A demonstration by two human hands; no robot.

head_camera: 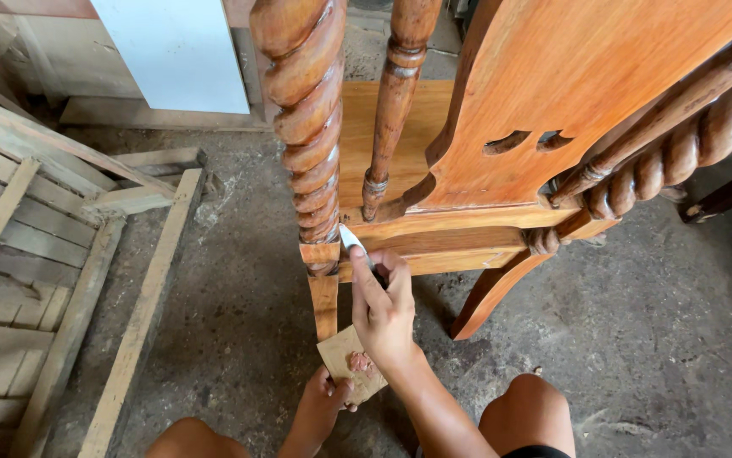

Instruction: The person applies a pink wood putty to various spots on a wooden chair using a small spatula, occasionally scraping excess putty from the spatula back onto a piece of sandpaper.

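We are crouched on the gritty grey floor (238, 322) beside a big orange-brown wooden chair (552, 93). Our knees show at the bottom of the view.

Our right hand (383, 309) is closed tight on a small putty knife (352, 239). Its pale blade tip touches the chair just where the twisted post (308, 119) meets the back rail (442, 227). It looks like we are in the filling step, pressing paste into the joint there.

Our left hand (325, 405) is down low, with its fingers pinched on a small flat piece of board (349, 363). The board works like a little plate. On it sits a small lump of pinkish-brown filler (361, 363), close to our right wrist. There is only a little of it, and we see no tub or can for it anywhere.

We think the next move needs a light, steady push, so the paste goes into the crack and does not smear on the shiny wood. Then the blade has to go back down to the board for more, so the board should stay flat and close.

On the left lie pale wooden slat frames (18, 254), well apart from our hands. A white panel (175, 51) leans at the back.
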